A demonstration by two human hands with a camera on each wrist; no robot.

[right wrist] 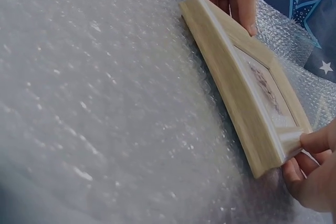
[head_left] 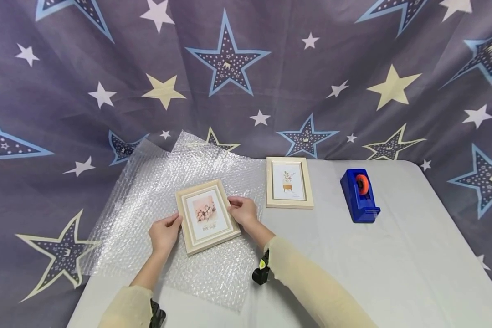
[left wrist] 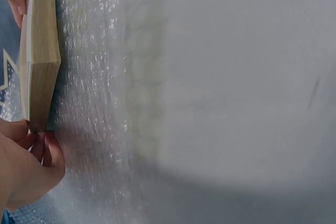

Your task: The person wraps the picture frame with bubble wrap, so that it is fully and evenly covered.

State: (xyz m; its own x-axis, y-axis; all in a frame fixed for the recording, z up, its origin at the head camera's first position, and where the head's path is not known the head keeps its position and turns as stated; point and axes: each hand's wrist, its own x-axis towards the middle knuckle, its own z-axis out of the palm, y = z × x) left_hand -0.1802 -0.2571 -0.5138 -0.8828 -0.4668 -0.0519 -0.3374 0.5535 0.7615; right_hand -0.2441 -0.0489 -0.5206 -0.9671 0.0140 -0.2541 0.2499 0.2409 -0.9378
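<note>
A pale wooden picture frame (head_left: 208, 216) with a pink flower picture faces up, turned slightly, over a sheet of bubble wrap (head_left: 147, 182). My left hand (head_left: 164, 233) pinches its left edge between thumb and fingers. On the opposite side, my right hand (head_left: 246, 212) grips the right edge, thumb on top and fingers below, as the right wrist view shows. The frame's side (right wrist: 231, 87) is close over the wrap; whether its far edge touches is hidden. In the left wrist view the left hand (left wrist: 31, 166) holds the frame's lower end.
To the right of the wrap lies a second wooden frame (head_left: 289, 183) with a plant picture. Farther right stands a blue tape dispenser (head_left: 358, 200) with an orange roll. The white table (head_left: 393, 273) meets a star-patterned curtain (head_left: 270, 91) at the back.
</note>
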